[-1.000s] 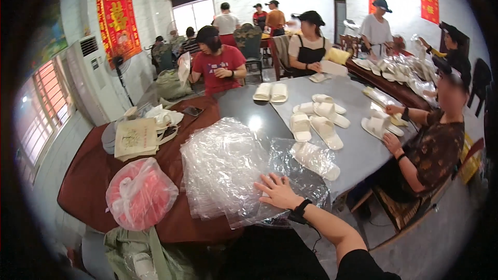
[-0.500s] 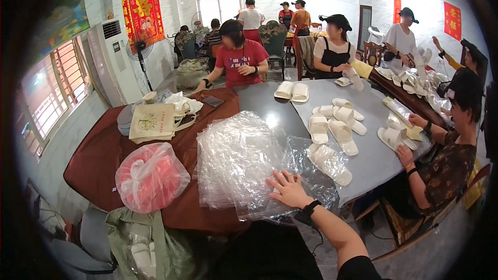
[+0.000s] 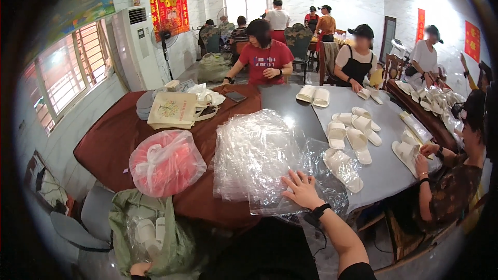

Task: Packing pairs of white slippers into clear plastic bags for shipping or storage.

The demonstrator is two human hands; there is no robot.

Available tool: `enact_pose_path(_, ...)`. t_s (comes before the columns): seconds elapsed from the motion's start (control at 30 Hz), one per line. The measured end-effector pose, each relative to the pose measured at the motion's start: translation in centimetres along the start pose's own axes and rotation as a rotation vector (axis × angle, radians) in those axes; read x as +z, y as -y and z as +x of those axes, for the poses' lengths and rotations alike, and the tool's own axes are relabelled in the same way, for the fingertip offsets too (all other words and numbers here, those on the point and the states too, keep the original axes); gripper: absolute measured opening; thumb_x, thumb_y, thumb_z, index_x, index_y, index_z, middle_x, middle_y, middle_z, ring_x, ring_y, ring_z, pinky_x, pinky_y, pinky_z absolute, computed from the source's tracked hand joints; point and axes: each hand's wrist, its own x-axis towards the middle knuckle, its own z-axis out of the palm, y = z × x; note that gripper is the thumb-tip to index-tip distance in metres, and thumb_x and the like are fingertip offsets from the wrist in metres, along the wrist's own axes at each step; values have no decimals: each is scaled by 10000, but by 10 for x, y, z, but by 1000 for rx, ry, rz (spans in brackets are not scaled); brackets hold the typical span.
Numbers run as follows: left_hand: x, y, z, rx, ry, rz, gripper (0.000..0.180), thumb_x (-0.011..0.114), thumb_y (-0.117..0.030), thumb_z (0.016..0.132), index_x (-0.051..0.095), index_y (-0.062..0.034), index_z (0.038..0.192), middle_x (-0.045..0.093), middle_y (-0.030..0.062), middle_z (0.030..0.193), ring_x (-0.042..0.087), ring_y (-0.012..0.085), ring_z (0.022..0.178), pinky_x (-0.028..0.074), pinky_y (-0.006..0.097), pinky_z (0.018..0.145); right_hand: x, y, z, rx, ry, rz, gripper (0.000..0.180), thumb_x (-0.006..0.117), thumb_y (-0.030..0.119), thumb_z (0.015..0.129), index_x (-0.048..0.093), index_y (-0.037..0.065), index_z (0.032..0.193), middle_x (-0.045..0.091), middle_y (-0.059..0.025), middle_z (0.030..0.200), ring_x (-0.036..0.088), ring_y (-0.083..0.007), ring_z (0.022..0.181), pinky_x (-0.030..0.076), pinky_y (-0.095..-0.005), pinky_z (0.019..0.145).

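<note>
My right hand [image 3: 302, 191] lies flat with fingers spread on a pile of clear plastic bags [image 3: 254, 158] at the table's near edge. Just beyond its fingertips, to the right, is a pair of white slippers [image 3: 343, 170] in clear plastic. At the lower left, a small part of my left hand [image 3: 140, 268] shows by the near side of an open green woven sack [image 3: 179, 233]. Its fingers are hidden. Inside that sack are white slippers [image 3: 148, 233] in clear plastic.
A clear bag of red items [image 3: 167, 163], a cloth tote bag [image 3: 172, 110] and a phone [image 3: 236, 96] lie on the brown cloth [image 3: 111, 135]. Loose white slippers [image 3: 358, 142] cover part of the grey right side. Co-workers sit around the table; one at right [image 3: 456, 192] handles slippers.
My left hand has come into view at the green sack. The whole view has shifted left. My right hand stays on the bags. The co-worker at right now has both hands together at a slipper.
</note>
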Motion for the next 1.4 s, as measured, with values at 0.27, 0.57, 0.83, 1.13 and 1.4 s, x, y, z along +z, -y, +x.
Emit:
enact_pose_path(0.27, -18, 4, -52, 533, -261, 125, 477, 492, -517, 940, 739, -157, 1134, 704, 143, 1175, 660, 363, 1110, 521, 460, 931, -17, -11, 0, 118, 70, -7, 621, 571, 505, 949, 452, 280, 1515, 336, -54, 1627, 299, -339, 1465, 156, -586, 1163)
enact_pose_path(0.57, -47, -42, -88, 728, -191, 46, 451, 470, -139, 934, 594, -184, 1365, 651, 185, 1277, 622, 377, 1170, 507, 455, 968, -12, -2, 1, 87, 78, -73, 633, 578, 514, 942, 453, 272, 1513, 359, -70, 1608, 310, -341, 1450, 201, -624, 1117)
enact_pose_path(0.83, -60, -119, -19, 548, -264, -126, 1040, 614, -703, 861, 78, -259, 1634, 71, 137, 1693, -29, 445, 1538, 148, 774, 1115, -2, -9, -5, 17, -28, -9, 577, 517, 586, 966, 485, 318, 1476, 387, -86, 1587, 350, -348, 1427, 226, -605, 1092)
enact_pose_path(1.13, -11, -143, 75, 645, -54, 28, 1036, 326, -839, 889, 32, -181, 1634, -38, 141, 1693, -252, 441, 1493, -53, 740, 1144, -1, -6, -2, 14, -40, -52, 617, 547, 573, 953, 457, 305, 1501, 369, -82, 1592, 342, -326, 1429, 250, -586, 1080)
enact_pose_path(1.4, -61, -134, -45, 507, -93, -35, 1090, 478, -788, 873, -21, -184, 1630, -104, 211, 1674, -77, 522, 1508, 111, 783, 1112, -11, -27, -5, 42, -65, 288, 664, 679, 422, 928, 449, 208, 1513, 359, -138, 1591, 371, -351, 1413, 228, -573, 1118)
